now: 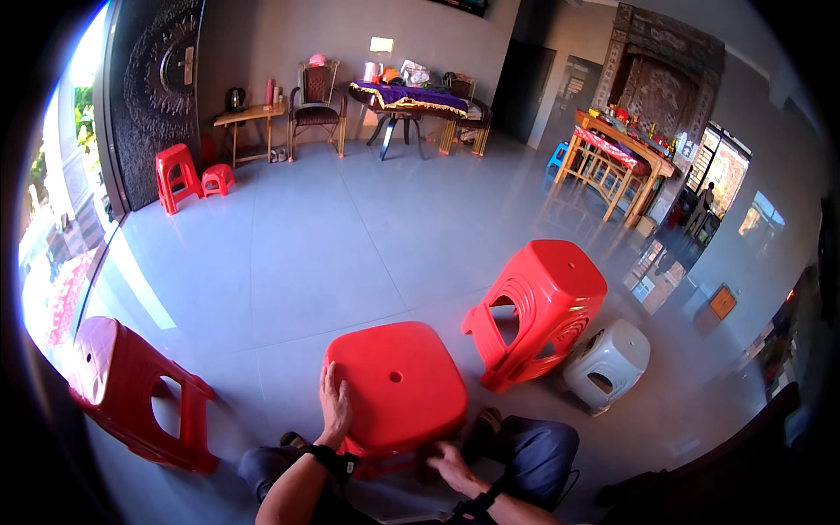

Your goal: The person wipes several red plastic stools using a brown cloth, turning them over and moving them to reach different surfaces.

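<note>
Right before me, between my knees, stands a red plastic stool (400, 410) with a small round hole in its seat. My left hand (336, 403) grips the left edge of that seat, its fingers reaching up along the side. At the near right corner, just below the seat's rim, is my right hand (454, 467). Its fingertips run into shadow by the stool's legs, so I cannot tell whether they hold anything. Dark straps circle both wrists.
A taller red stool (548, 308) and a white plastic stool (607, 367) stand to the right. Another red stool (144, 400) is at the left. Farther off are two red stools (176, 177), a cloth-covered table (410, 98), an armchair (318, 111) and a wooden altar table (613, 161).
</note>
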